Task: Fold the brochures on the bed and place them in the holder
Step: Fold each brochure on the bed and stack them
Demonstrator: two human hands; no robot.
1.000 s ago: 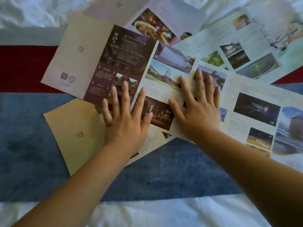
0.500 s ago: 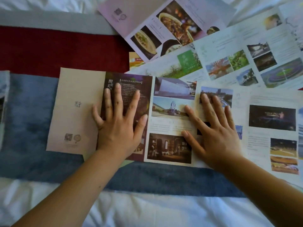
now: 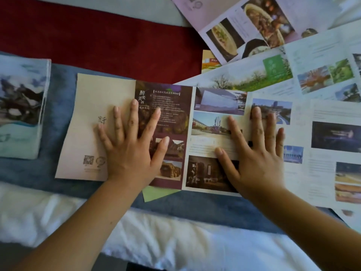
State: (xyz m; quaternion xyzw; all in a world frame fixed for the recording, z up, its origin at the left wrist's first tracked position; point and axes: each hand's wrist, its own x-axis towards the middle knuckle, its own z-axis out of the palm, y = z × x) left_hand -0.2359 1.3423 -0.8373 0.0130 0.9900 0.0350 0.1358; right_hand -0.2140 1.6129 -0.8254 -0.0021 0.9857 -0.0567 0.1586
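An unfolded three-panel brochure (image 3: 172, 106) lies flat on the bed, with a beige panel, a dark maroon text panel and a white photo panel. My left hand (image 3: 130, 145) rests flat, fingers spread, across the beige and maroon panels. My right hand (image 3: 254, 153) presses flat on the photo panel's right edge, overlapping a wide white brochure (image 3: 320, 153) underneath. Neither hand grips anything. No holder is visible.
Several more unfolded brochures fan out at the upper right, among them a pink food one (image 3: 244, 26) and a landscape one (image 3: 254, 75). A stack of folded blue-white brochures (image 3: 21, 106) lies at the left. A green corner (image 3: 156, 193) pokes out below. The bed runner (image 3: 97, 45) is red and blue.
The three-panel brochure has been slid toward me and squared up with the bed edge, both hands riding flat on it. The folded stack at the left has come into view.
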